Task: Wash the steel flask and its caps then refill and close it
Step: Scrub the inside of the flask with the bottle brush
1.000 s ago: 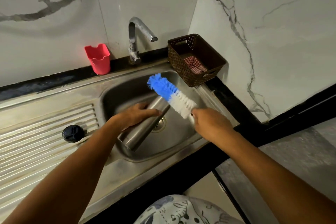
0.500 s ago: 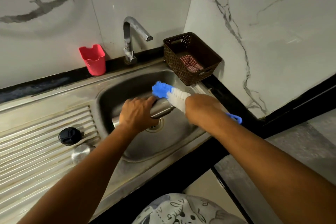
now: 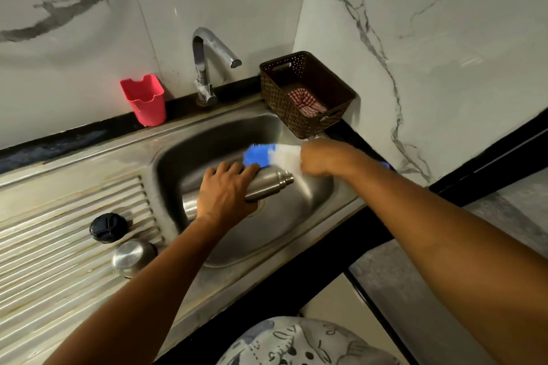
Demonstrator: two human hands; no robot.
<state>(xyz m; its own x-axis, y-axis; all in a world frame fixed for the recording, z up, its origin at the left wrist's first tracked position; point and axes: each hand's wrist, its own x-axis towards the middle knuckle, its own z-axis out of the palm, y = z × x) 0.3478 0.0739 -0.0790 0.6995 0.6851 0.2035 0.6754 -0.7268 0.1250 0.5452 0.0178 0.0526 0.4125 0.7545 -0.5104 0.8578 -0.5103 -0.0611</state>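
Left hand: wrapped round steel flask mid-body, held level over sink.
Right hand: grips bottle brush, bristles just beside flask neck.
Handling: rigid, likely wet-slick; hold the wide body.

The brush has dropped against the flask, now lying level.

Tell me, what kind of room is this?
Most likely a kitchen, at the washing-up corner. There's a steel sink with a ribbed draining board beside it, a tap over the basin, and a steel flask held in the basin with a bottle brush at it.
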